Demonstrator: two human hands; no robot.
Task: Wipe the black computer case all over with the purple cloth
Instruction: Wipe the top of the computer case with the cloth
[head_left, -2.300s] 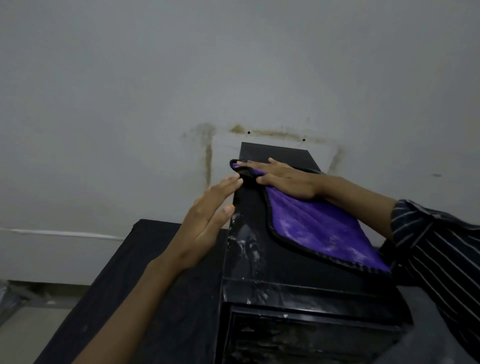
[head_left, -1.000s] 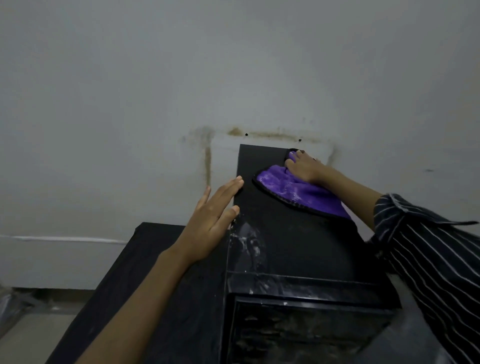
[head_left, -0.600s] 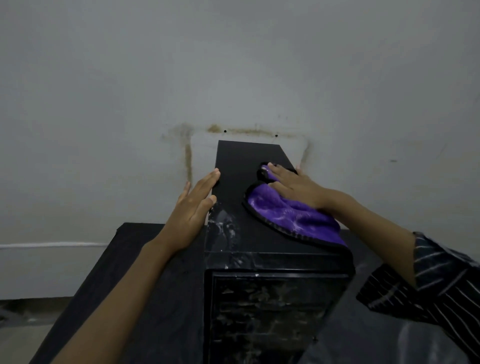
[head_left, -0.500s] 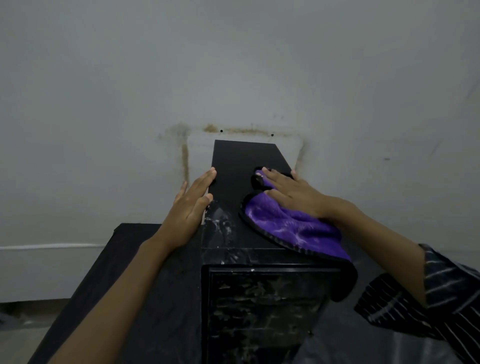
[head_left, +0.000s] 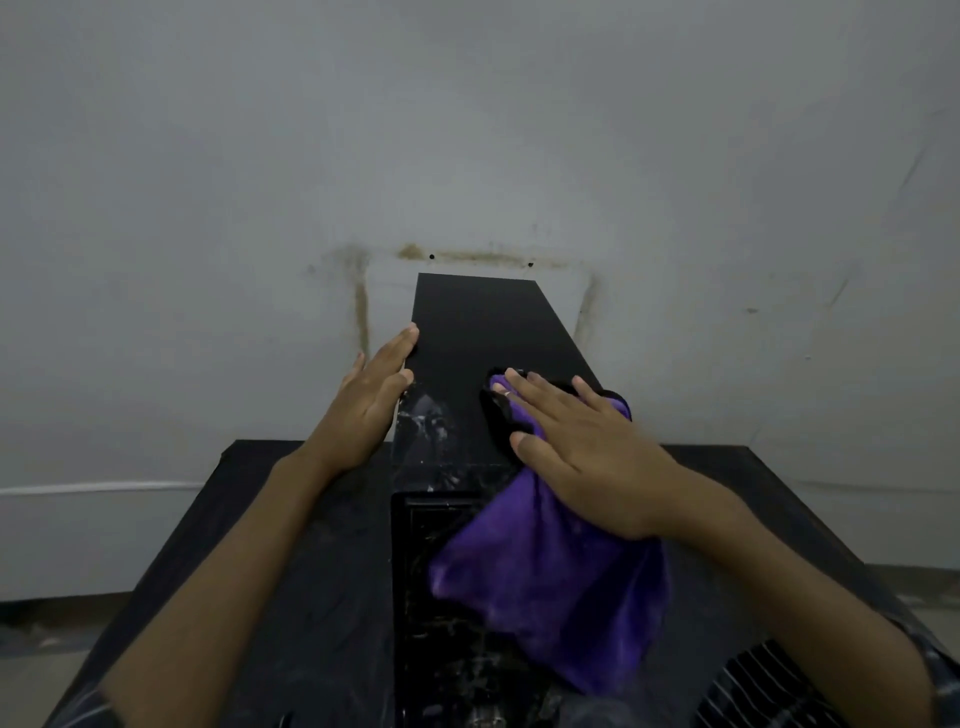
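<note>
Case: black computer case (head_left: 467, 332) stands on a dark table (head_left: 291, 571), its far end toward the pale wall (head_left: 467, 130); whitish smears mark the near left of its top.
Cloth: purple cloth (head_left: 550, 582) lies on the near right of the top and hangs down over the front face.
Right hand: right hand (head_left: 587, 457) flat, fingers straight and spread, pressing the cloth onto the top.
Left hand: left hand (head_left: 363, 405) flat, fingers straight, laid against the case's upper left edge, holding nothing.
Front panel: dim; possibly dusty or scuffed.
</note>
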